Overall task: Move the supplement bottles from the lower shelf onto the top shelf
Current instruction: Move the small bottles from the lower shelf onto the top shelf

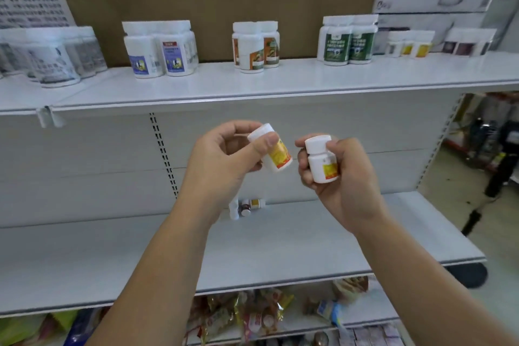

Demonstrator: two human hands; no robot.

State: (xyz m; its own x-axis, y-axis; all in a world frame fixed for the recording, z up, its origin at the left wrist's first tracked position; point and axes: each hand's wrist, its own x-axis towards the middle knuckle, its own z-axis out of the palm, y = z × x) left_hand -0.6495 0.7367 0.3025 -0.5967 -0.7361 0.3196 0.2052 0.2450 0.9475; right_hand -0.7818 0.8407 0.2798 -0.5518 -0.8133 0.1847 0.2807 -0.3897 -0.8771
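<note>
Two small white supplement bottles with yellow labels are held in the air between the shelves: the left bottle (271,149) is tilted, the right bottle (321,159) upright. A few small bottles (245,207) lie far back on the lower shelf (112,255).

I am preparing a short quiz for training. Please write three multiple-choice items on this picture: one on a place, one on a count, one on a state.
1. Where do the green-label bottles stand?
A. top shelf
B. lower shelf
C. floor

2. How many bottles does the person hold?
A. one
B. two
C. three

3. How is the left hand's bottle held?
A. upright
B. tilted
C. upside down

Key:
1 A: the green-label bottles stand on the top shelf.
2 B: the left hand and the right hand hold one bottle each.
3 B: the left hand's bottle leans, cap up-left; the right hand's bottle is upright.
</note>
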